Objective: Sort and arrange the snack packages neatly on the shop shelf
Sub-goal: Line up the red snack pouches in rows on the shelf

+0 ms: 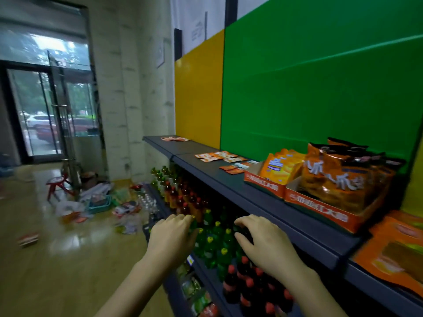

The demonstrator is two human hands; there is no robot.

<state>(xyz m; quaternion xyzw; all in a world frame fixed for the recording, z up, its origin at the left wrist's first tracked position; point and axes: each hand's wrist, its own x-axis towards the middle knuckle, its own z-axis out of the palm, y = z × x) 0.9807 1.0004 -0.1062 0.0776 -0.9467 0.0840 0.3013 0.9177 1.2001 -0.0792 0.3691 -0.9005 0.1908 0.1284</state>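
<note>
Small orange snack sachets (218,156) lie scattered on the dark top shelf (229,179), with a few more sachets (175,139) at its far end. Two orange cardboard display boxes (315,202) hold upright orange snack bags (338,179) and smaller orange-blue bags (280,167). Flat orange packs (393,252) lie at the right edge. Both hands are below that shelf, over the drinks row. My left hand (171,236) curls its fingers over a green bottle (196,234). My right hand (263,241) holds the top of a dark bottle (242,229) between thumb and fingers.
The lower shelf carries rows of green bottles with yellow caps (217,245), red-capped cola bottles (247,284) and amber bottles (183,197). Bags, a teal basket (100,205) and a red stool (57,184) clutter the wooden floor at left. Glass doors (45,110) stand beyond.
</note>
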